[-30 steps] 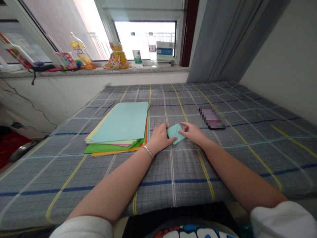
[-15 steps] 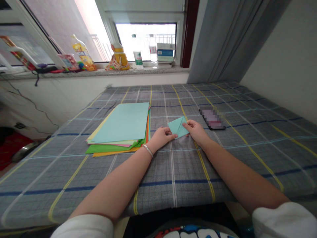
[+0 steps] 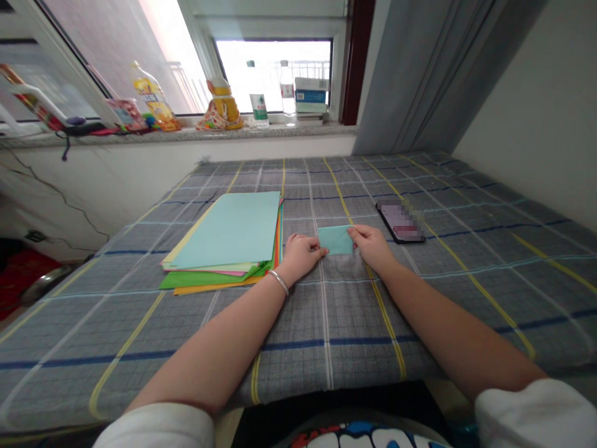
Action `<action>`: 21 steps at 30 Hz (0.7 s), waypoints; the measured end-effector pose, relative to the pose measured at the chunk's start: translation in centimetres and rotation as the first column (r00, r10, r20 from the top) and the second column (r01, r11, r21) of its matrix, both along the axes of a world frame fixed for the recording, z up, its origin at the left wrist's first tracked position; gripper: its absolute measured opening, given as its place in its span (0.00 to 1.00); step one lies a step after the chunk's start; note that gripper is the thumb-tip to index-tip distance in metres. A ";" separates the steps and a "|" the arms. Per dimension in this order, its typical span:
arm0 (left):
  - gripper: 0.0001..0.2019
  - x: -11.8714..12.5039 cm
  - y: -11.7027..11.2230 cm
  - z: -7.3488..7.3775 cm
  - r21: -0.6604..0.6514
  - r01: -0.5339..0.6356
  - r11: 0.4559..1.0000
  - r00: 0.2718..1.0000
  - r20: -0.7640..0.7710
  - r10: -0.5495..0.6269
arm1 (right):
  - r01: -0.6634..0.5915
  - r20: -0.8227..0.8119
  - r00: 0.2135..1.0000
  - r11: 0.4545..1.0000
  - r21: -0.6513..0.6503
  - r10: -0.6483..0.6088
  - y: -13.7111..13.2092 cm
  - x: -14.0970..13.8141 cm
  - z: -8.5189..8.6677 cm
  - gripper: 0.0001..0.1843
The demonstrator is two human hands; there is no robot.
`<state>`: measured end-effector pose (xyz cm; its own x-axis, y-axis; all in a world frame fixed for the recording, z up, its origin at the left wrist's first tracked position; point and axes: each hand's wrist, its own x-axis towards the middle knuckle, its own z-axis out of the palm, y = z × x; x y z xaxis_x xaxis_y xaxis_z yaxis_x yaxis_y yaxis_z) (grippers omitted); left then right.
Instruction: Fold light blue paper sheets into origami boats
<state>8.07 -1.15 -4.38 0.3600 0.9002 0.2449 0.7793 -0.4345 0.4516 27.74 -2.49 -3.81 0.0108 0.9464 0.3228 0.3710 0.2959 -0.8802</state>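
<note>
A small folded piece of light blue paper (image 3: 336, 241) is held between my two hands, a crease line running across its face. My left hand (image 3: 302, 255), with a silver bangle at the wrist, pinches its left edge between thumb and fingers. On the opposite side my right hand (image 3: 372, 244) grips the upper right corner, thumb on top. To the left of my left hand lies a stack of coloured paper (image 3: 233, 227), a light blue sheet uppermost, with green, orange and yellow edges sticking out below.
A phone (image 3: 400, 221) lies on the checked cloth (image 3: 373, 373) right of my hands. Along the windowsill (image 3: 275, 132) at the back stand an orange drink bottle (image 3: 156, 99), a yellow figure-like item (image 3: 224, 107), a green-and-white tube (image 3: 259, 111), a clear bottle (image 3: 287, 93) and boxes (image 3: 311, 96).
The folded paper has turned from a tilted position to nearly level, its top edge now roughly horizontal. Both hands keep hold of it, the left shifting slightly left and up.
</note>
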 end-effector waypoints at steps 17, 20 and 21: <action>0.16 -0.3 -0.1 -0.1 -0.137 0.129 0.982 0.869 0.492 -0.046 | -0.248 0.141 0.953 0.956 -0.154 0.270 -0.5 -0.7 -0.5 0.17; 0.12 -0.2 -0.2 0.2 -0.045 0.048 0.998 0.941 0.336 -0.031 | -0.164 0.156 0.975 0.986 0.017 0.159 -0.6 -0.8 -0.3 0.17; 0.12 -0.2 -0.2 0.3 -0.004 0.032 0.999 0.964 0.264 -0.029 | -0.128 0.177 0.978 0.989 0.076 0.113 -0.7 -0.7 -0.1 0.16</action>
